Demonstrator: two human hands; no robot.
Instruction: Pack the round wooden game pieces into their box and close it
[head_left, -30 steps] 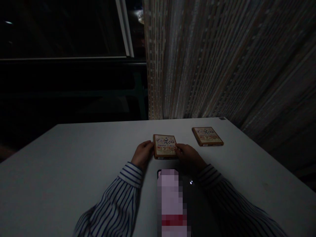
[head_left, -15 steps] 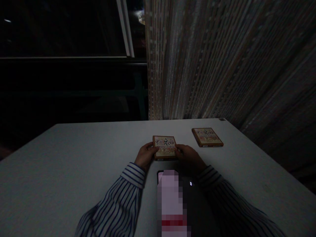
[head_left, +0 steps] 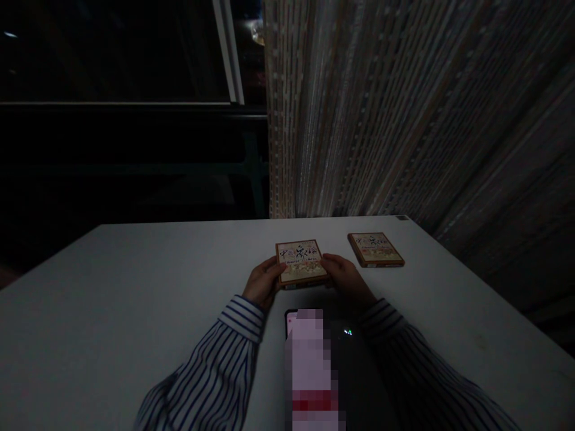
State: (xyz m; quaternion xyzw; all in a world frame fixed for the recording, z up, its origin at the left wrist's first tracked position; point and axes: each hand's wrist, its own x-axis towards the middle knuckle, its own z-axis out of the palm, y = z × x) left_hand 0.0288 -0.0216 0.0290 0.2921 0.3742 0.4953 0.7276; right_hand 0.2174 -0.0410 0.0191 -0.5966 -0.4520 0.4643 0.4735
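A flat, square Chinese chess box (head_left: 300, 263) with a printed cover and brown edges is held between my two hands, a little tilted. My left hand (head_left: 262, 281) grips its left side, thumb on the top face and the other fingers partly hidden behind the edge. On the opposite side, my right hand (head_left: 348, 278) pinches the right edge, with its lower fingers in shadow. A second Chinese chess box (head_left: 376, 249) of the same look lies flat on the white table (head_left: 135, 287), to the right of my right hand.
Closer to me than the held box is a phone with a lit, pixelated screen (head_left: 309, 359), beside a dark object (head_left: 359, 371) with small lights. A striped string curtain (head_left: 341, 108) hangs behind the table's far edge (head_left: 202, 222). A dark window (head_left: 112, 54) is at the back left.
The held chess box has risen slightly and turned a little anticlockwise, both hands moving with it. The other box stays where it was.
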